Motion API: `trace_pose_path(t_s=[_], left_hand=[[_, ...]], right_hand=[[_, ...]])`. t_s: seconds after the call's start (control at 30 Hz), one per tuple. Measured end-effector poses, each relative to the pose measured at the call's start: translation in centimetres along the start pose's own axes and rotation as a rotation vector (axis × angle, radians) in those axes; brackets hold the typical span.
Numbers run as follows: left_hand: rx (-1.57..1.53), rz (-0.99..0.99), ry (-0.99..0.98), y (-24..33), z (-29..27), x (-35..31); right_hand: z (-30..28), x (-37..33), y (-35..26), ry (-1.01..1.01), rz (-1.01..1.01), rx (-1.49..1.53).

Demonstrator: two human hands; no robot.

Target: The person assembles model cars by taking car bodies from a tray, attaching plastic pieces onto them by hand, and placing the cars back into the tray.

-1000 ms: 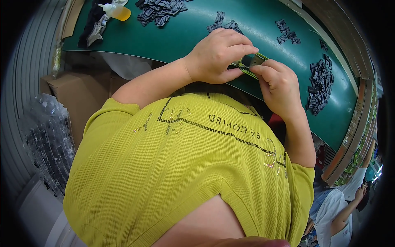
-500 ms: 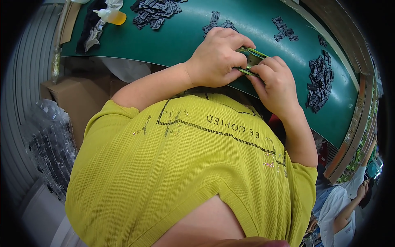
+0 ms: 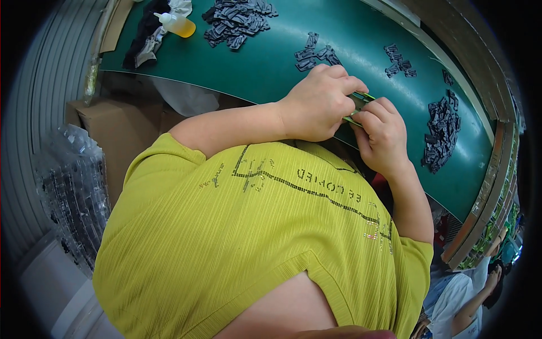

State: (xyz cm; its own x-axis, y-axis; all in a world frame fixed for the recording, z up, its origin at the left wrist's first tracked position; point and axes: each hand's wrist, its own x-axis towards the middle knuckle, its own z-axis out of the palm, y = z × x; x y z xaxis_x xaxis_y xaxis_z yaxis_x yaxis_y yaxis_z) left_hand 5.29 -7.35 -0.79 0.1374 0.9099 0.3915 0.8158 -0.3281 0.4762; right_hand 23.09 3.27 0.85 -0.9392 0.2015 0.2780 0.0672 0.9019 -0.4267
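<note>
Small green part (image 3: pixel 357 107) pinched over the near edge of the green work table (image 3: pixel 271 68), between left hand (image 3: pixel 319 101) and right hand (image 3: pixel 383 133), both curled tight on it. Piles of dark grey clips (image 3: pixel 237 22) scattered beyond; yellow squeeze bottle (image 3: pixel 178 24) far left

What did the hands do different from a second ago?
Hardly anything. Both hands, the left hand and right hand, kept pinching the same small green-edged part between them, over the green table. The grey clip piles and the yellow bottle stayed where they were.
</note>
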Motion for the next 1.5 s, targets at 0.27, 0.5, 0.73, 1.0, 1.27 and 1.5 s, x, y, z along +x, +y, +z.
trace_pose_path(t_s=[0.27, 0.5, 0.73, 1.0, 1.27, 1.5], left_hand=[[-0.029, -0.07, -0.087, 0.1, -0.7, 0.1], [-0.155, -0.123, -0.029, -1.4, -1.2, 2.5], [-0.456, -0.028, -0.117, -3.7, -3.9, 5.8], [-1.143, -0.4, 0.178, -4.4, -3.5, 8.5], [-1.502, -0.837, -0.034, -4.9, -1.8, 9.8], [-1.653, -0.92, -0.05, -5.3, -1.4, 8.5]], right_hand=[[-1.4, 0.6, -0.7, -0.029, 0.011, -0.059], [-2.5, 1.4, 1.0, 0.066, 0.0, -0.056], [-6.2, 3.2, 1.9, 0.153, 0.103, 0.233], [-7.7, 3.8, 4.9, 0.203, 0.611, 0.925], [-6.3, 5.1, 6.3, 0.251, 0.208, 0.314], [-2.6, 4.2, 6.4, 0.471, 0.415, 0.763]])
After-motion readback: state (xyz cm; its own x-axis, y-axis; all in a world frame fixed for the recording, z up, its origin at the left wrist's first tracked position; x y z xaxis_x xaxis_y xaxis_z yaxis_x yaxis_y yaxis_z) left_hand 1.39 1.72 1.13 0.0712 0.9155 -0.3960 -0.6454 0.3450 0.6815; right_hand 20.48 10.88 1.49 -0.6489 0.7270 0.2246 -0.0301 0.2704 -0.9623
